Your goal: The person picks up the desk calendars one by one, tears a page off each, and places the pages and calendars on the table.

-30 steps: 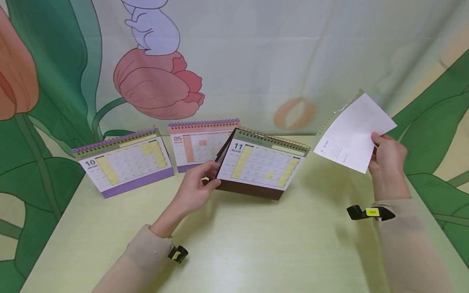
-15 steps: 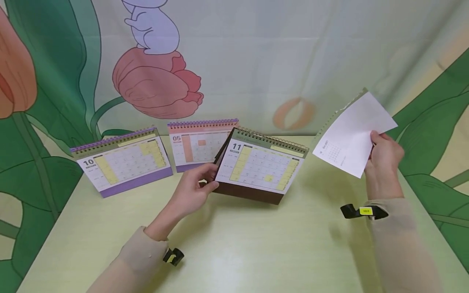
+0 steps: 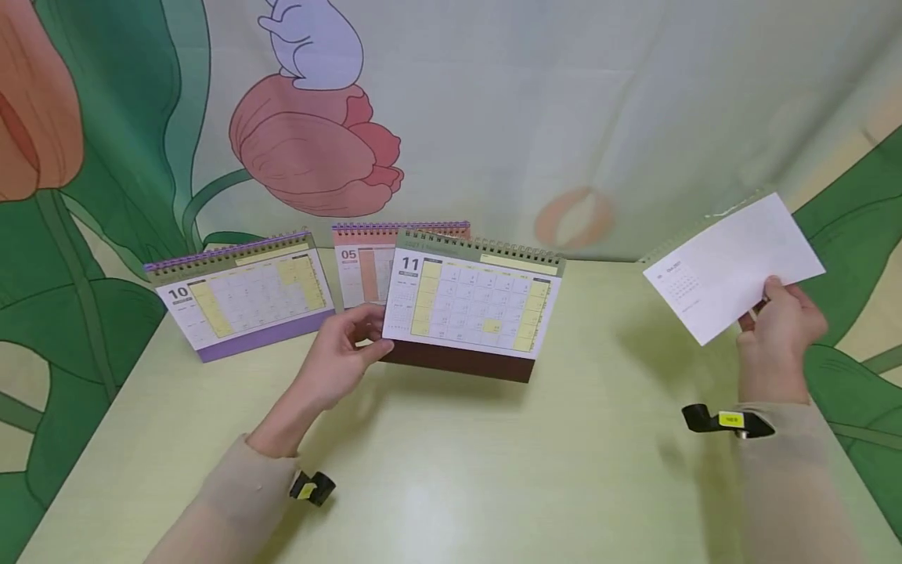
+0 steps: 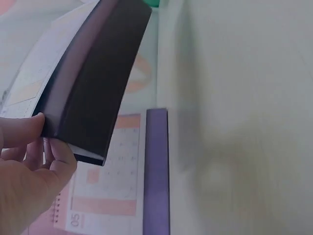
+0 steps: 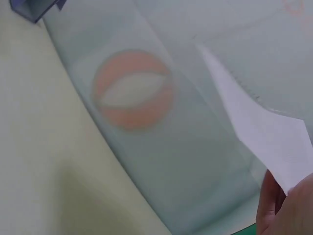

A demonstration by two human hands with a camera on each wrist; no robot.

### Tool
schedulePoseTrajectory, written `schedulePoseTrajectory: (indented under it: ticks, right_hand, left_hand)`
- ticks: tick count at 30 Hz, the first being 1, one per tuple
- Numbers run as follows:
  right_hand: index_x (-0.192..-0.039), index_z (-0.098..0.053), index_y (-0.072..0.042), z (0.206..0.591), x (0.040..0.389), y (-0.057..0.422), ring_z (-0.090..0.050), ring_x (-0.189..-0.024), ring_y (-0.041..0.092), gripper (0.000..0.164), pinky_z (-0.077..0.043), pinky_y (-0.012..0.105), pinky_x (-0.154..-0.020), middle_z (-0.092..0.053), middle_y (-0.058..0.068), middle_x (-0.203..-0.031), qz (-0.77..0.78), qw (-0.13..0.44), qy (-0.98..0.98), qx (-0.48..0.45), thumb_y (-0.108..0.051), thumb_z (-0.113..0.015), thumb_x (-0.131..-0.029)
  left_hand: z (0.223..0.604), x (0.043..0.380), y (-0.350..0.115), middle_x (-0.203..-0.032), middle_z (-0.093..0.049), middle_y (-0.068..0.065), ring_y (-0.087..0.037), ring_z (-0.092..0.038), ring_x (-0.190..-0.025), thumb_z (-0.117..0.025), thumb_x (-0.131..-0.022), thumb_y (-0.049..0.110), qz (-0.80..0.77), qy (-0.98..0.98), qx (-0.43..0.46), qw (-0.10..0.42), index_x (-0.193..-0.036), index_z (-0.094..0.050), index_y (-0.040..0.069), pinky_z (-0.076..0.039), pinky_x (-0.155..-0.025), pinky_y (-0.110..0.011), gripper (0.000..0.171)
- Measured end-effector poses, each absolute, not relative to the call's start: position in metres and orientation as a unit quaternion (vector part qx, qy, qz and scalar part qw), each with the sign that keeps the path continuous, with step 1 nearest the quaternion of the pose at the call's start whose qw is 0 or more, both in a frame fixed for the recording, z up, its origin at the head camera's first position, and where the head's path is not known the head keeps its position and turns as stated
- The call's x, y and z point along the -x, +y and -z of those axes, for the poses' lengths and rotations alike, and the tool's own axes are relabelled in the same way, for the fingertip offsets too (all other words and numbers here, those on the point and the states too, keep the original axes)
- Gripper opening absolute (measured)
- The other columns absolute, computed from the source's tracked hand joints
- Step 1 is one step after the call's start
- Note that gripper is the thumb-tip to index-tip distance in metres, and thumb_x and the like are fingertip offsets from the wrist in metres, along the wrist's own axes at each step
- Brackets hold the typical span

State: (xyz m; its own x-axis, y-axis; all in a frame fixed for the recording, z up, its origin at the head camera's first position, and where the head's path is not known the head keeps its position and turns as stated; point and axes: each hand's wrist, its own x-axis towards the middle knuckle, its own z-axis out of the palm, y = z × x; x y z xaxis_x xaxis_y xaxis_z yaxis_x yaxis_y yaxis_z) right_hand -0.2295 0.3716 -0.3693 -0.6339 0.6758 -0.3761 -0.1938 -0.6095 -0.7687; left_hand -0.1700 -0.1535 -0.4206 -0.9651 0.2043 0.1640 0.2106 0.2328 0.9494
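Note:
My left hand (image 3: 345,352) grips the lower left corner of a brown-based desk calendar (image 3: 470,305) showing page 11. In the left wrist view the calendar's dark base (image 4: 98,83) is tilted above the table, thumb on the page side and fingers at the underside. Off to the right, my right hand (image 3: 782,333) pinches a loose calendar page (image 3: 733,266) by its lower edge, in the air. That page is mostly white, with a small Oct month grid and a ragged green strip along its top. The right wrist view shows the sheet (image 5: 274,137) bending slightly.
A purple-based desk calendar (image 3: 247,294) showing page 10 stands at the left of the table (image 3: 451,470). Behind the held calendar, another desk calendar (image 3: 355,274) with page 05 is partly hidden. A curtain (image 3: 493,117) printed with flowers hangs along the back.
The left hand has moved the brown calendar leftward and turned it more face-on, covering more of the 05 calendar. The right hand has carried the loose page farther right and levelled it somewhat.

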Motion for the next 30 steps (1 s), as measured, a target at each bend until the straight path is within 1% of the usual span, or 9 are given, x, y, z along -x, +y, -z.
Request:
schedulePoseTrajectory:
  ticks: [3, 7, 14, 18, 24, 30]
  right_hand:
    - [-0.113, -0.058, -0.009, 0.377, 0.230, 0.367, -0.061, -0.098, 0.019, 0.018, -0.055, 0.030, -0.053, -0.056, 0.003, -0.116, -0.815, 0.246, -0.407, 0.331, -0.009, -0.069, -0.098]
    - [-0.116, -0.060, -0.013, 0.382, 0.228, 0.362, -0.060, -0.088, 0.018, 0.020, -0.054, 0.029, -0.048, -0.055, 0.003, -0.115, -0.795, 0.229, -0.454, 0.331, -0.010, -0.069, -0.098]
    - [-0.117, -0.058, -0.014, 0.382, 0.223, 0.365, -0.061, -0.079, 0.017, 0.023, -0.052, 0.027, -0.045, -0.054, 0.004, -0.111, -0.783, 0.232, -0.482, 0.318, -0.010, -0.069, -0.097]
    - [-0.117, -0.060, -0.014, 0.383, 0.221, 0.368, -0.063, -0.077, 0.017, 0.025, -0.054, 0.027, -0.047, -0.055, 0.004, -0.112, -0.780, 0.232, -0.489, 0.314, -0.009, -0.072, -0.096]
    - [-0.118, -0.066, -0.013, 0.384, 0.218, 0.369, -0.063, -0.079, 0.017, 0.025, -0.056, 0.027, -0.051, -0.055, 0.005, -0.113, -0.770, 0.241, -0.511, 0.296, -0.011, -0.075, -0.094]
    - [-0.114, -0.073, -0.011, 0.383, 0.216, 0.368, -0.059, -0.084, 0.014, 0.021, -0.055, 0.024, -0.051, -0.055, 0.004, -0.106, -0.745, 0.276, -0.544, 0.271, -0.013, -0.076, -0.094]
  left_hand:
    - [0.421, 0.175, -0.149, -0.112, -0.066, -0.014, -0.028, -0.062, -0.096, -0.063, -0.092, -0.015, 0.612, -0.778, 0.141, -0.008, -0.127, -0.066, -0.001, -0.053, -0.077, -0.029, 0.037]
    - [0.424, 0.175, -0.148, -0.113, -0.066, -0.014, -0.028, -0.061, -0.095, -0.063, -0.092, -0.016, 0.622, -0.773, 0.127, -0.012, -0.126, -0.065, -0.001, -0.053, -0.077, -0.029, 0.038]
    - [0.424, 0.176, -0.151, -0.117, -0.066, -0.015, -0.029, -0.062, -0.096, -0.064, -0.092, -0.015, 0.632, -0.766, 0.113, -0.012, -0.126, -0.065, -0.001, -0.053, -0.077, -0.028, 0.036]
    - [0.423, 0.177, -0.150, -0.118, -0.066, -0.015, -0.029, -0.062, -0.098, -0.063, -0.092, -0.016, 0.637, -0.762, 0.114, -0.014, -0.126, -0.065, -0.002, -0.053, -0.079, -0.029, 0.037]
    - [0.422, 0.179, -0.147, -0.119, -0.066, -0.015, -0.029, -0.062, -0.098, -0.063, -0.092, -0.017, 0.646, -0.754, 0.119, -0.018, -0.126, -0.064, -0.002, -0.054, -0.081, -0.029, 0.037]
    - [0.423, 0.183, -0.144, -0.115, -0.067, -0.016, -0.028, -0.062, -0.100, -0.063, -0.091, -0.018, 0.651, -0.747, 0.133, -0.023, -0.127, -0.063, -0.003, -0.054, -0.082, -0.029, 0.039]
